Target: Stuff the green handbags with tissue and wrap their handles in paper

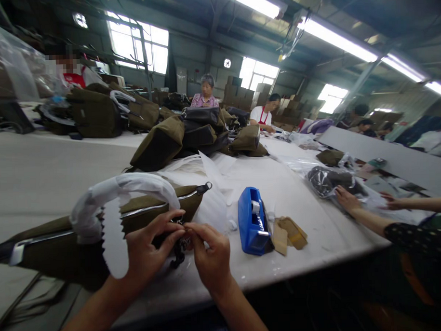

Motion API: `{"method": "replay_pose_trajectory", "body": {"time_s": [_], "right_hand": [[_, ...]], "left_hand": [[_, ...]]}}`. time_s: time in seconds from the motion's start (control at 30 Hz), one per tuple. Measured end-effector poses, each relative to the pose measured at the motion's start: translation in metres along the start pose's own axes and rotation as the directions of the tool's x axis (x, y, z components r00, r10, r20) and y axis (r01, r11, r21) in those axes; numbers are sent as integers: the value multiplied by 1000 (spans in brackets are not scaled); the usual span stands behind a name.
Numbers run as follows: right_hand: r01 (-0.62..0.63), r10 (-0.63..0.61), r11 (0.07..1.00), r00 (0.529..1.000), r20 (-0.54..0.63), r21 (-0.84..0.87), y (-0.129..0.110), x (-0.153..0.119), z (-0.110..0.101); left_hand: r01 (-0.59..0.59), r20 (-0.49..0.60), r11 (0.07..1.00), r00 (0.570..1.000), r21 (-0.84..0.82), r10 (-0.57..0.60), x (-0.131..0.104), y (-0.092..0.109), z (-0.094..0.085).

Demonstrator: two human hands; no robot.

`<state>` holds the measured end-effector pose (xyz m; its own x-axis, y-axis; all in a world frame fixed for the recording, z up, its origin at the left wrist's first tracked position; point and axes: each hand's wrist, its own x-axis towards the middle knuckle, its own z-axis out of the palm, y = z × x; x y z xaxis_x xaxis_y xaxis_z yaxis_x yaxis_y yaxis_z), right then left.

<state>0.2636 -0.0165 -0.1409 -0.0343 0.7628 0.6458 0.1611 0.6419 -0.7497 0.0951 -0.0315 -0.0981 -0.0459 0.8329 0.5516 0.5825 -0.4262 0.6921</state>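
Note:
An olive-green handbag [142, 205] with a silver zip lies on the white table before me. White wrapping covers its curved handle [116, 186], and a white strip with a toothed edge [114, 237] hangs from that handle. My left hand [154, 240] pinches a small dark metal piece [178, 220] at the bag's near side. Close against it, my right hand [211, 248] has thumb and forefinger pressed together on the same piece. Dark links or a cord [178, 256] dangle below the fingers; their exact kind is hard to make out.
A blue tape dispenser [249, 222] stands right of my hands, beside brown cardboard pieces [290, 234]. Several olive and black bags [190, 135] are heaped farther back. At right, a co-worker's hands [346, 199] touch a plastic-wrapped dark item [329, 181]. Other people sit beyond.

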Motion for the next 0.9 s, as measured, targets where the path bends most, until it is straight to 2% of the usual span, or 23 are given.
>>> {"method": "replay_pose_trajectory", "body": {"time_s": [0.2,0.4,0.5,0.6,0.7,0.77,0.9], "right_hand": [[153,-151,983,988,27,-103,1,-2,2],[199,-192,958,980,51,-206,2,-2,1],[138,-135,982,990,30,-130,4,-3,2],[-17,17,999,1000,-16,32,5,-3,4],[-131,139,981,989,-42,145,3,-2,6],[-140,149,977,988,-45,161,2,-2,7],[-83,85,987,996,-13,135,-1,-2,5]], "left_hand": [[-32,-42,999,999,-13,32,-4,-1,5],[10,-82,998,997,-60,-15,-6,-3,11],[35,-80,996,996,-83,-42,-5,-5,11],[19,-40,998,999,-64,-22,-2,-7,8],[-11,-17,1000,1000,-14,11,-1,-9,3],[-26,-17,1000,1000,14,26,-1,-10,0],[-54,-3,998,999,21,54,-2,-12,-4]]}}
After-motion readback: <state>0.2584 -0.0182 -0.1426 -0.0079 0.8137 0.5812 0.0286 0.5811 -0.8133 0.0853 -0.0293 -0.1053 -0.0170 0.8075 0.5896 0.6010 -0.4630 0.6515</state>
